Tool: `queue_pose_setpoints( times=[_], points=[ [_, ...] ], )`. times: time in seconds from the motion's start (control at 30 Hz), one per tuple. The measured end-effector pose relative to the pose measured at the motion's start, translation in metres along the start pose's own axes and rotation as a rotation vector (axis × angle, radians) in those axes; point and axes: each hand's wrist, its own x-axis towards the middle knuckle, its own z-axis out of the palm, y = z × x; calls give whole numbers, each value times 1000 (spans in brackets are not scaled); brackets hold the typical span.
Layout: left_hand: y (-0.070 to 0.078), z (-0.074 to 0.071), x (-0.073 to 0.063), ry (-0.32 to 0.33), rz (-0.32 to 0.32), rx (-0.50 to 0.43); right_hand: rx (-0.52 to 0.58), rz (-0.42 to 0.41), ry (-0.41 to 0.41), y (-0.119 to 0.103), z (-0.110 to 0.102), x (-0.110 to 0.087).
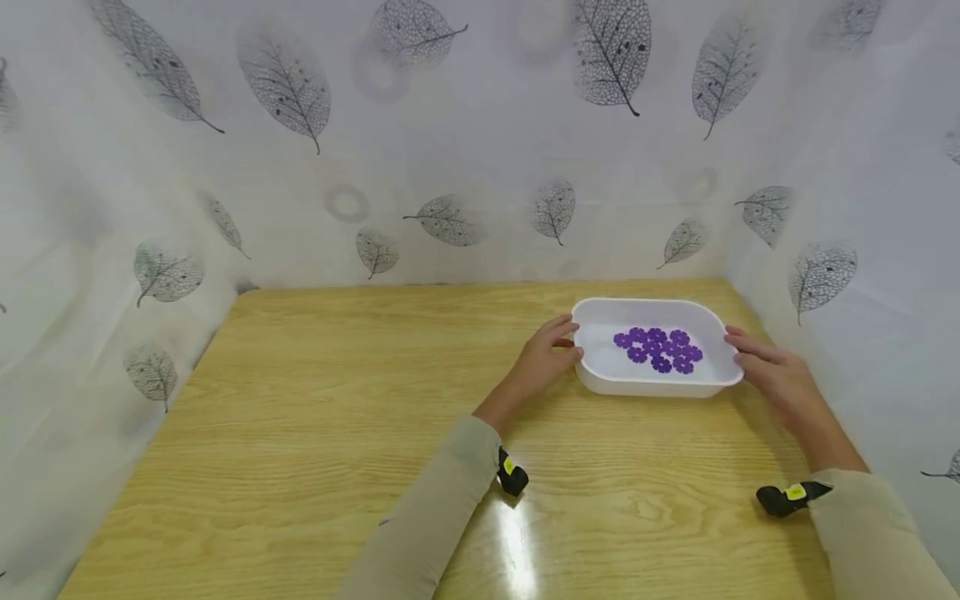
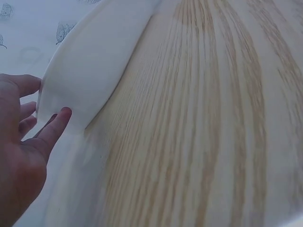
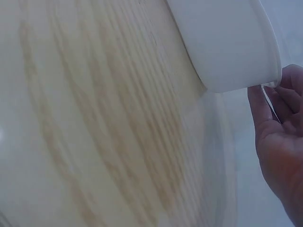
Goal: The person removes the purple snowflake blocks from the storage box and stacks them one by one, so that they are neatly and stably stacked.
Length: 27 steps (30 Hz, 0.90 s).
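Note:
A white plastic tub point(image 1: 652, 388) with rounded corners stands on the far right part of the table. Inside it lie several purple flower-shaped pieces point(image 1: 661, 364), some overlapping. My left hand point(image 1: 542, 360) holds the tub's left end, its thumb against the outer wall and fingers at the rim. The left wrist view shows this hand point(image 2: 23, 142) beside the tub wall point(image 2: 90, 61). At the opposite end, my right hand point(image 1: 783, 387) holds the tub by its rim. In the right wrist view the hand's point(image 3: 284, 142) fingertips are partly hidden behind the tub corner point(image 3: 232, 47).
The wooden table point(image 1: 322, 433) stretches left and forward of the tub. A pale leaf-patterned curtain point(image 1: 480, 150) hangs behind it and along both sides, close to the right hand. Black wrist cameras point(image 1: 513, 477) sit at both cuffs.

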Motion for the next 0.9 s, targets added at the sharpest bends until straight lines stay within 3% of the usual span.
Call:
queue_pose_setpoints(
  times=[0.17, 0.43, 0.67, 0.9],
  points=[
    [-1, -13, -8, -4, 9, 21, -18, 7, -27, 1, 10, 0],
    [-4, -31, -18, 11, -4, 18, 173, -111, -53, -1, 31, 1],
    [-7, -46, -29, -1, -28, 8, 91, -111, -54, -3, 46, -2],
    [-13, -63, -41, 17, -36, -7, 91, -87, -68, -6, 62, 0]
  ],
)
